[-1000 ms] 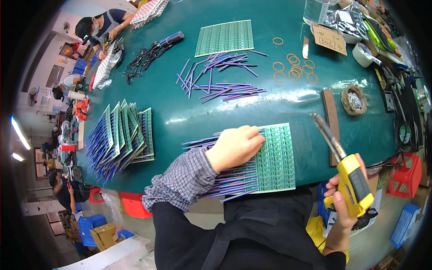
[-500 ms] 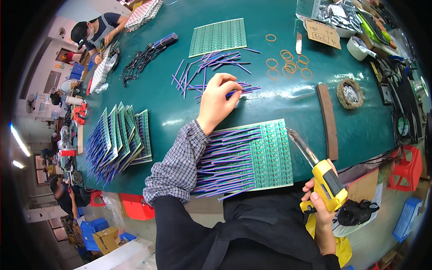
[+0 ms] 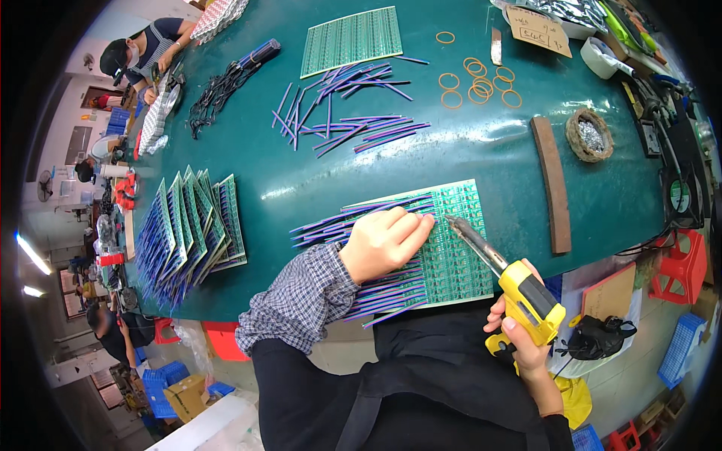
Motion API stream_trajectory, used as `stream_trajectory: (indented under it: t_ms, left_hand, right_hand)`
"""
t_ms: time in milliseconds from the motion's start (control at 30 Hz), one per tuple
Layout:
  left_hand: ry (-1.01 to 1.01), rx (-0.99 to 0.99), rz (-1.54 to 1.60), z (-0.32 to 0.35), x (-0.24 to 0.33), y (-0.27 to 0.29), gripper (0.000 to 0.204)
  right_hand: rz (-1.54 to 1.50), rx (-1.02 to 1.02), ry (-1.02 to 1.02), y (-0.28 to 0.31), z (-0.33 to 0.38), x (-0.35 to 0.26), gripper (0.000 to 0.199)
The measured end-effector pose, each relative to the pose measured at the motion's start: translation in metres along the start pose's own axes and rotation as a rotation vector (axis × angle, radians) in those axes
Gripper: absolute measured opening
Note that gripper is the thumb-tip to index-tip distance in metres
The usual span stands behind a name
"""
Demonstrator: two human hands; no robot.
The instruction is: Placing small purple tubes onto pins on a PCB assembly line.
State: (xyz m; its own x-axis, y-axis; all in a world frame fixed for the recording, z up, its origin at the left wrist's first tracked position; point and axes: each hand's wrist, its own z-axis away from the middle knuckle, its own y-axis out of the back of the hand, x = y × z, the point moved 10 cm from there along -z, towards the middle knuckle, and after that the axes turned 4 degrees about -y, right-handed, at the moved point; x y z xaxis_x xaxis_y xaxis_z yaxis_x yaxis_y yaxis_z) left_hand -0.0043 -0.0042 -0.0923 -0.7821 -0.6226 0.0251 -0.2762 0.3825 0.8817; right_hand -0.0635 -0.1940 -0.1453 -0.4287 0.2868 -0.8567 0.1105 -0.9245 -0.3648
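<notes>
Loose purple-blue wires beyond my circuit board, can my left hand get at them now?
Probably yes, though your left hand seems busy at the circuit board: nothing tall shows between that hand and the loose wires, and the soldering iron is off to its right.

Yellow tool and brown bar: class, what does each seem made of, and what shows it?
Yellow tool: likely plastic handle, smooth and bright; shaft looks metal, grey and shiny. Brown bar: perhaps wood, matt and brown, though no clear grain shows.
</notes>
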Motion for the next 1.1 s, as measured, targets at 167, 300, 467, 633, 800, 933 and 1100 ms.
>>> stream_trajectory:
  t_ms: [167,300,467,633,800,933,1100]
  left_hand:
    - [-0.042,-0.005,-0.097,-0.001,0.009,-0.002,0.025]
    - [-0.022,-0.090,-0.088,-0.003,0.009,-0.006,0.030]
    - [-0.030,-0.093,-0.082,-0.003,0.009,-0.007,0.029]
    - [-0.033,-0.081,-0.066,-0.007,0.008,-0.005,0.028]
    - [-0.040,-0.074,-0.078,-0.005,0.009,-0.005,0.028]
    - [-0.056,-0.049,-0.083,-0.006,0.011,-0.004,0.028]
    - [-0.068,-0.062,-0.129,-0.005,0.014,-0.006,0.029]
  right_hand:
    - [-0.035,-0.006,-0.019,-0.007,-0.002,-0.001,0.069]
    - [0.065,-0.022,-0.065,-0.010,-0.003,0.003,0.075]
    - [0.105,-0.041,-0.100,-0.013,-0.004,0.000,0.073]
    - [0.075,0.013,-0.026,-0.009,-0.001,-0.002,0.075]
    - [0.038,-0.002,-0.036,-0.008,-0.002,-0.002,0.068]
    - [0.099,-0.024,-0.038,-0.009,-0.002,-0.003,0.068]
    - [0.024,0.030,0.040,-0.007,0.000,-0.005,0.069]
